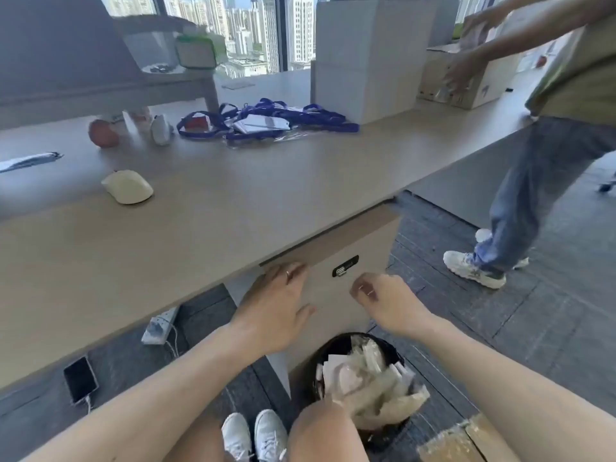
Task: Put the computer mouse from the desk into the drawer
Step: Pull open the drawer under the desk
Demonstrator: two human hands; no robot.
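Both hands at the shut drawer, mouse on the worktop.

The left hand [278, 303] lies flat and spread on the drawer [336, 295] front, fingertips at its top edge, holding nothing. The right hand [383, 300] hovers just beside it with fingers loosely curled, empty. The cream mouse [128, 187] sits well apart on the worktop [233, 201], to the left. A full bin [361, 383] stands on the floor below the drawer.

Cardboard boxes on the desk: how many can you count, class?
2: a tall white box at the desk's far middle, and a brown box to its right, under another person's hands. More may be hidden.
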